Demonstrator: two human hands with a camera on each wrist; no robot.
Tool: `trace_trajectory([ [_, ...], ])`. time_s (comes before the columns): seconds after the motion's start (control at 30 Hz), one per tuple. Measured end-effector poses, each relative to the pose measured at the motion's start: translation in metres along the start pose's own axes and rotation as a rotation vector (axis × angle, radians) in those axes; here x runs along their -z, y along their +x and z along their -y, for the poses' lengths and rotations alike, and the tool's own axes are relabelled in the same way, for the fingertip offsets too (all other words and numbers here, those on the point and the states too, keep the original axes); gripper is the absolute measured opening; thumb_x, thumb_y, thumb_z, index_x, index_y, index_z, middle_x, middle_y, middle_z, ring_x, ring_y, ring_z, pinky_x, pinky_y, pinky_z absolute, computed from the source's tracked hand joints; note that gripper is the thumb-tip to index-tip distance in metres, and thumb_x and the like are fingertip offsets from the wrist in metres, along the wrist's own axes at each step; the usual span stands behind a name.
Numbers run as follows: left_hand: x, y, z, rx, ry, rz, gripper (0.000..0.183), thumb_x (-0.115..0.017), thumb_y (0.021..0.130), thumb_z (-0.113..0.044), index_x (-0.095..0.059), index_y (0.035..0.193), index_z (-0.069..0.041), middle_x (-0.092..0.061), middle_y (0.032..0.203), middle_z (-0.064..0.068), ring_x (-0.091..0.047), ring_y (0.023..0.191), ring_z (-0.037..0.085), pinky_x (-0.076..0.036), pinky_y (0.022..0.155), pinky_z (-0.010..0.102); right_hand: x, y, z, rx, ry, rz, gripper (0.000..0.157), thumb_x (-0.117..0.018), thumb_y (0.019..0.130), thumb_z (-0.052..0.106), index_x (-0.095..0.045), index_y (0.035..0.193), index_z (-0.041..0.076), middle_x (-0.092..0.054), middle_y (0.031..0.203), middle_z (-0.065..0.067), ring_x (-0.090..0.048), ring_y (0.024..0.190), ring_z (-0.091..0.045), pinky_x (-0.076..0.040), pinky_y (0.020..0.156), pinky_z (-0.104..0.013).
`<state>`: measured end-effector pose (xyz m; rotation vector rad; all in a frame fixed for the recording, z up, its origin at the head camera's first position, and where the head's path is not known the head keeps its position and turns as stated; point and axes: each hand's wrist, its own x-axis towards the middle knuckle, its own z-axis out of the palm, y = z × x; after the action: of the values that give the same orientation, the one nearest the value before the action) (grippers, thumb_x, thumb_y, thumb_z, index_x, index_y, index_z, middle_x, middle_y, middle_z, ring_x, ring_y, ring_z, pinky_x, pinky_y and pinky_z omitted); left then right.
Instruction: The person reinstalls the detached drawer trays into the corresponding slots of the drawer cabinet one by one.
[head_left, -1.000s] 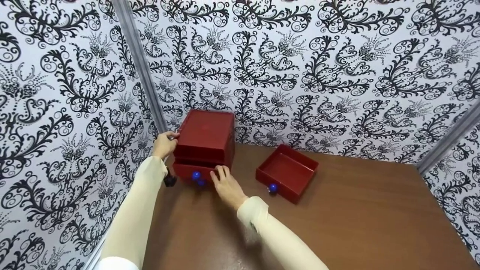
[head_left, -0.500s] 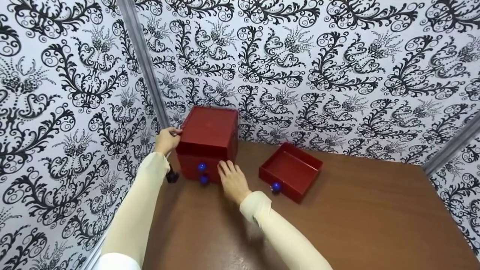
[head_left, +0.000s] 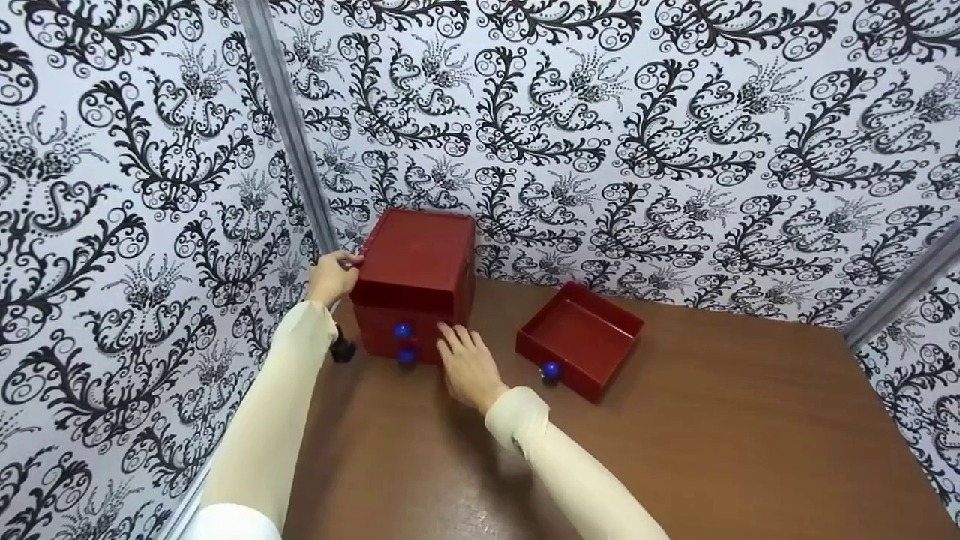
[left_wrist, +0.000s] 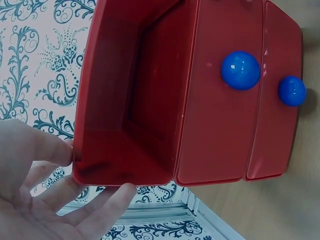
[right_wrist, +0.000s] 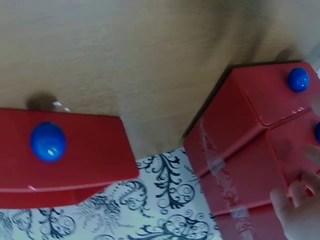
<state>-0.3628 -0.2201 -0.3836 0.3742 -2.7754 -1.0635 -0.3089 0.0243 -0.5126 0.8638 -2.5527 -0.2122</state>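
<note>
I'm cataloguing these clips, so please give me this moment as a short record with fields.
unit: red plastic box-shaped drawer unit, upright
top slot: open, no drawer in it
middle drawer: closed, round blue knob
bottom drawer: closed, similar knob
loose piece: shallow red plastic drawer, right of the unit, blue-knobbed
left hand: touching the unit's left side
right hand: at the front's right edge
surface: brown wood-look table

Red drawers (left_wrist: 215,132) with blue knobs (left_wrist: 240,70)
</note>
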Motion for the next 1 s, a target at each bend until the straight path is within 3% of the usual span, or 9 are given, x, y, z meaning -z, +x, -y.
trace_trajectory([
  [0.1,0.0,-0.001,0.002,0.004,-0.018,0.009,0.034,-0.047,0.086,-0.016,-0.063,0.116,-0.019,-0.064,0.112,0.013,-0.056,0.101,0.031,-0.043,0.09,0.041,0.002,-0.008,-0.007,-0.024,0.075,-0.084,0.04,-0.063,0.075,0.026,-0.049,0.111,0.013,-0.048,0.13,-0.005,-0.047,0.115,-0.024,-0.041,0.095,-0.037],
  [0.2,0.002,-0.003,0.002,-0.003,-0.027,0.007,0.036,-0.047,0.085,-0.016,-0.062,0.117,-0.018,-0.064,0.111,0.014,-0.056,0.098,0.03,-0.043,0.088,0.04,0.005,-0.018,-0.019,-0.081,0.102,-0.129,0.043,-0.066,0.072,0.026,-0.049,0.109,0.011,-0.052,0.118,-0.008,-0.051,0.108,-0.026,-0.044,0.091,-0.038],
  [0.33,0.002,-0.004,0.0,-0.006,-0.022,0.013,0.037,-0.046,0.085,-0.016,-0.062,0.118,-0.018,-0.063,0.111,0.015,-0.056,0.098,0.032,-0.042,0.087,0.041,0.005,-0.034,-0.049,-0.232,0.103,-0.156,0.042,-0.067,0.07,0.026,-0.052,0.105,0.008,-0.057,0.105,-0.012,-0.054,0.095,-0.03,-0.047,0.078,-0.042],
  [0.43,0.003,-0.004,-0.001,-0.006,-0.015,0.011,0.036,-0.047,0.086,-0.017,-0.062,0.118,-0.019,-0.063,0.113,0.015,-0.056,0.102,0.034,-0.042,0.09,0.044,0.006,-0.053,-0.079,-0.387,0.11,-0.116,0.04,-0.064,0.071,0.025,-0.053,0.105,0.006,-0.058,0.1,-0.015,-0.055,0.09,-0.033,-0.047,0.072,-0.045],
  [0.53,0.004,-0.005,-0.002,-0.025,-0.009,-0.003,0.035,-0.047,0.086,-0.017,-0.062,0.118,-0.018,-0.064,0.115,0.015,-0.056,0.106,0.038,-0.042,0.093,0.046,0.007,-0.077,-0.11,-0.528,0.139,-0.027,0.042,-0.062,0.074,0.024,-0.052,0.11,0.005,-0.058,0.105,-0.018,-0.054,0.096,-0.037,-0.047,0.077,-0.049],
  [0.63,0.006,-0.005,-0.002,-0.049,-0.009,-0.012,0.036,-0.046,0.086,-0.015,-0.062,0.118,-0.016,-0.063,0.116,0.016,-0.055,0.109,0.039,-0.041,0.096,0.047,0.008,-0.105,-0.133,-0.605,0.181,0.054,0.044,-0.062,0.077,0.025,-0.051,0.115,0.005,-0.056,0.111,-0.02,-0.051,0.102,-0.038,-0.044,0.081,-0.052],
  [0.73,0.008,-0.006,-0.001,-0.063,-0.006,-0.005,0.037,-0.044,0.086,-0.014,-0.061,0.119,-0.015,-0.064,0.116,0.017,-0.055,0.108,0.039,-0.042,0.096,0.047,0.006,-0.13,-0.147,-0.599,0.214,0.089,0.043,-0.062,0.08,0.027,-0.052,0.116,0.006,-0.055,0.112,-0.021,-0.05,0.103,-0.04,-0.042,0.08,-0.055],
  [0.83,0.007,-0.006,0.001,-0.059,-0.008,-0.001,0.037,-0.044,0.087,-0.015,-0.061,0.12,-0.017,-0.064,0.116,0.016,-0.055,0.107,0.038,-0.042,0.095,0.047,0.003,-0.15,-0.156,-0.532,0.256,0.098,0.035,-0.062,0.082,0.027,-0.055,0.11,0.007,-0.056,0.107,-0.021,-0.053,0.095,-0.04,-0.044,0.076,-0.054],
  [1.0,0.002,-0.006,0.005,-0.059,-0.021,-0.003,0.036,-0.045,0.087,-0.015,-0.061,0.119,-0.016,-0.063,0.118,0.016,-0.053,0.113,0.039,-0.04,0.098,0.047,-0.008,-0.171,-0.163,-0.413,0.364,0.034,0.016,-0.066,0.08,0.012,-0.057,0.092,0.008,-0.055,0.087,-0.011,-0.057,0.072,-0.029,-0.049,0.063,-0.043],
])
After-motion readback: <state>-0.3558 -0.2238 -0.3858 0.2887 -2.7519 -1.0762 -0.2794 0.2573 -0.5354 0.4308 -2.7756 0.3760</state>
